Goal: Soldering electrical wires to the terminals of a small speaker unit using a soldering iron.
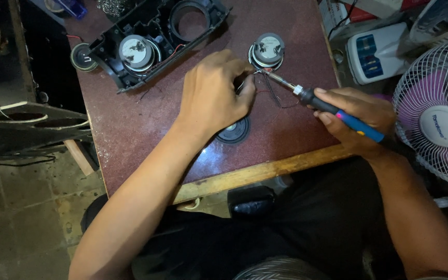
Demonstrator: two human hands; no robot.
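Seen from above, the right hand (359,119) grips a black-and-blue soldering iron (333,110) like a pen, tip angled at a small round silver speaker (268,50) on the dark red worktop (130,124). The left hand (216,93) fingers pinch thin wires (273,96) at the tip, steadying them.

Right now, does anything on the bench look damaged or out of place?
Yes. The black speaker housing lies opened and askew on the table, one round opening empty. A loose speaker sits apart by the soldering iron, thin wires trailing.
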